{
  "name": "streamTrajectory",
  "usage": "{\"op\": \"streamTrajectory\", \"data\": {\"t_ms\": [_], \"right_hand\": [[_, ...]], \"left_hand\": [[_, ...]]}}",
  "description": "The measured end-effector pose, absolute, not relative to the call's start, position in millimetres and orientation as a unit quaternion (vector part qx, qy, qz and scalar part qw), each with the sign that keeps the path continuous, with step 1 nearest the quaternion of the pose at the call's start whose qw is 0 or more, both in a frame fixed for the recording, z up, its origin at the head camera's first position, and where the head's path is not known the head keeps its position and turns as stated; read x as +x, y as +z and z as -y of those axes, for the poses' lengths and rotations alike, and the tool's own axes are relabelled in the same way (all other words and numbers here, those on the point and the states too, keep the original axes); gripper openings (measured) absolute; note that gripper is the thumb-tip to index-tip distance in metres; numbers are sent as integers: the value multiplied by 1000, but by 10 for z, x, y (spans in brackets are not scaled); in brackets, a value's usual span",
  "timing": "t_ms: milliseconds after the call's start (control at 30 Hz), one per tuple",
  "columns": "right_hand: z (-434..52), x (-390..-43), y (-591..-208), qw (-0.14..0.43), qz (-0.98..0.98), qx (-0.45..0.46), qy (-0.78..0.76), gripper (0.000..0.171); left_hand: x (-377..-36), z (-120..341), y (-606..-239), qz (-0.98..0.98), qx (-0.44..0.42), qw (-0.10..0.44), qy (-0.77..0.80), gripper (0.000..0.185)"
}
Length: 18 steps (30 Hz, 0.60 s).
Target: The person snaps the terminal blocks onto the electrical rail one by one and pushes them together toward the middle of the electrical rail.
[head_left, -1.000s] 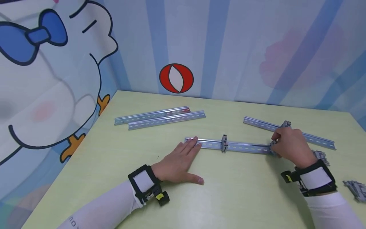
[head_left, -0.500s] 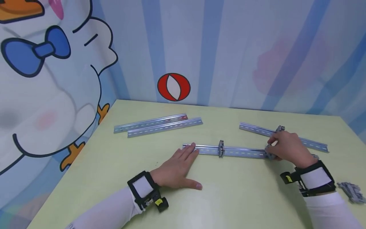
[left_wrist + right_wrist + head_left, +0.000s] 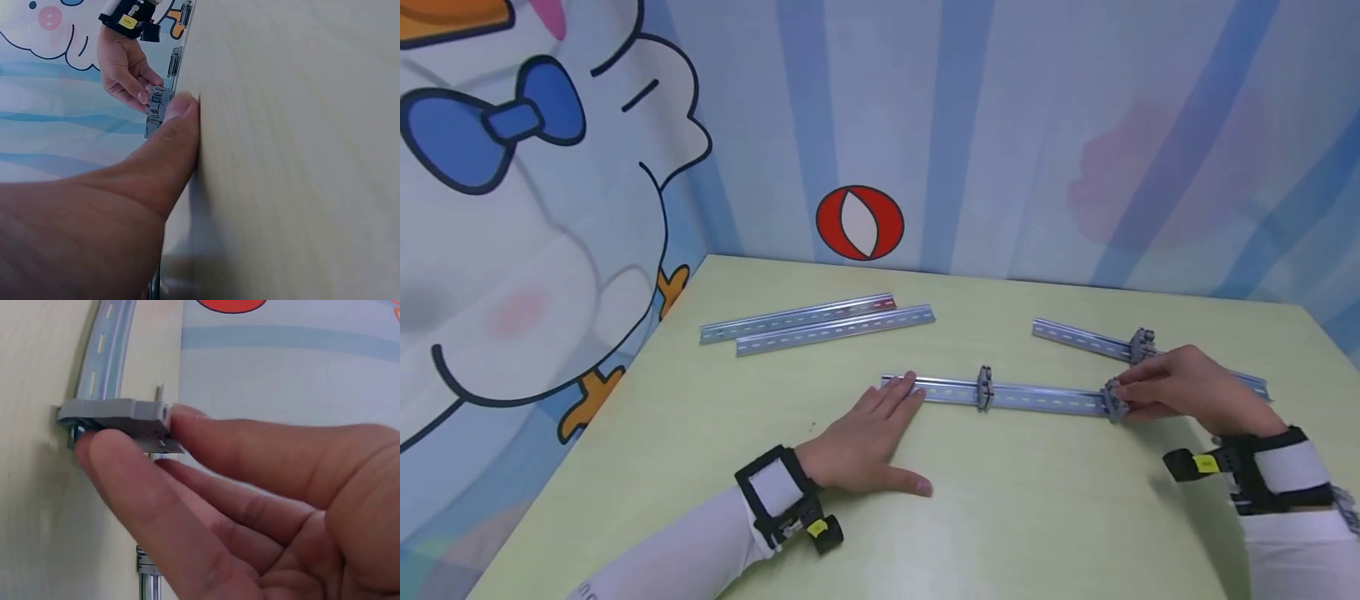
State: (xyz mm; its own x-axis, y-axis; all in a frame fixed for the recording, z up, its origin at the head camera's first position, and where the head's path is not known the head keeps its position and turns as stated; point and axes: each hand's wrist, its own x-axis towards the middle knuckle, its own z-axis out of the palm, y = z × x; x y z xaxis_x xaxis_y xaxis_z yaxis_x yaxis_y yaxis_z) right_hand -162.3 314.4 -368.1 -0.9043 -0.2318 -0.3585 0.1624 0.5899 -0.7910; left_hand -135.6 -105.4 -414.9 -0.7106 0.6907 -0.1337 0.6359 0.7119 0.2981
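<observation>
A slotted metal DIN rail (image 3: 1048,400) lies across the middle of the table. My left hand (image 3: 868,442) rests flat on its left end, fingertips on the metal, thumb spread on the tabletop. One grey terminal block (image 3: 985,389) stands upright on the rail, left of centre. At the right end is a second grey terminal block (image 3: 115,412), its two ends between the thumb and a finger of my right hand (image 3: 1195,387). In the left wrist view my left thumb (image 3: 178,125) partly covers a grey block (image 3: 157,103).
Behind and to the right, another rail (image 3: 1078,336) carries a grey block (image 3: 1142,344); my right hand hides part of it. Two more rails, one (image 3: 797,318) behind the other (image 3: 835,329), lie at the back left. Grey parts (image 3: 1347,510) show beside the right wrist strap.
My right hand has shifted slightly right, uncovering more of the end block and of the block on the back rail. My left hand stays on the rail. The head view has tilted a little.
</observation>
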Motion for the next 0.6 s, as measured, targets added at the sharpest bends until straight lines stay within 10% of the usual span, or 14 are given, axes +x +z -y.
{"op": "streamTrajectory", "data": {"t_ms": [600], "right_hand": [[-3238,-1668,-3741,242,-867,-23,-435,64]], "left_hand": [[-1354,1053,-4149,-918,362,116,111,115]]}}
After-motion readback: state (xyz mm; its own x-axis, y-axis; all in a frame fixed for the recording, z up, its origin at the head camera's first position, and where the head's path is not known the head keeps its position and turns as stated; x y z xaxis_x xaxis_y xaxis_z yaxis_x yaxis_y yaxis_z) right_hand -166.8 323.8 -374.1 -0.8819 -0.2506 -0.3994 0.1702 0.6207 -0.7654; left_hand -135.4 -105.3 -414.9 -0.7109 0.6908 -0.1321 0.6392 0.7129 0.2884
